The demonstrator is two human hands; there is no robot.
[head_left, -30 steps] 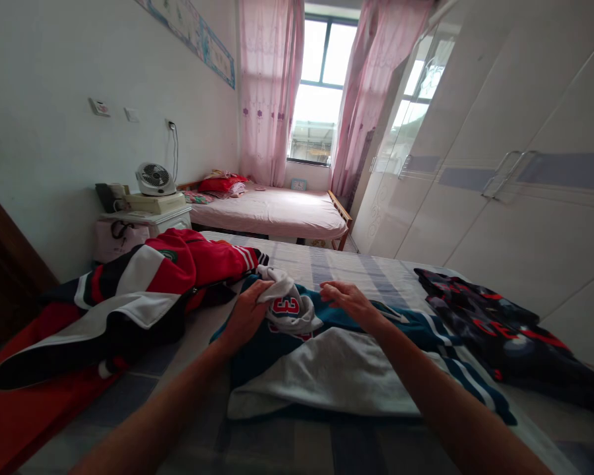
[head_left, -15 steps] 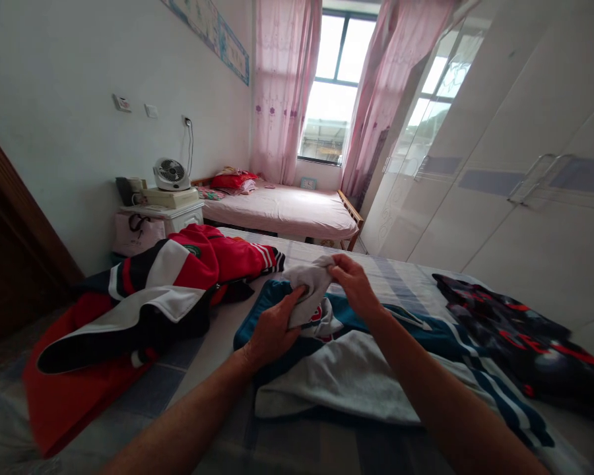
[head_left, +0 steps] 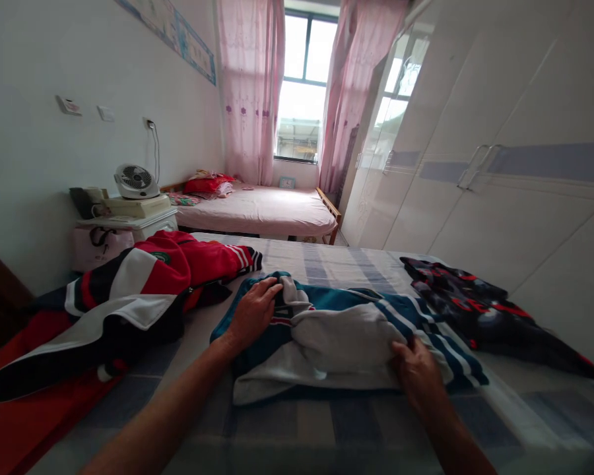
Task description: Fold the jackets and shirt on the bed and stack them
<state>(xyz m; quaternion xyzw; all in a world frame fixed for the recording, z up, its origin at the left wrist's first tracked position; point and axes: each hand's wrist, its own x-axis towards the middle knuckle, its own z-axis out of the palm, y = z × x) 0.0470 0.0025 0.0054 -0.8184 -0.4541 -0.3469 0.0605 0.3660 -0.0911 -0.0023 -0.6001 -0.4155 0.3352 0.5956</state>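
Observation:
A grey and teal sweatshirt (head_left: 341, 333) with white stripes lies across the bed in front of me, part of it folded over. My left hand (head_left: 256, 310) rests on its teal left end, beside a bunched grey piece of the fabric. The fingers are stretched forward and lie on the cloth. At the other end, my right hand (head_left: 418, 369) pinches grey fabric between thumb and fingers, close to the teal and white striped part. Its fingertips are partly hidden.
A red, white and black jacket (head_left: 148, 284) lies to the left on the checked bedsheet (head_left: 311, 429). Dark printed clothing (head_left: 495, 316) is at the right. Behind are a second bed (head_left: 272, 208), a fan (head_left: 136, 181) on a nightstand, and a white wardrobe (head_left: 515, 231).
My hands have moved apart and down from the raised grey fabric, which now lies on the sweatshirt. The right hand went right to the striped end. The view has turned slightly right.

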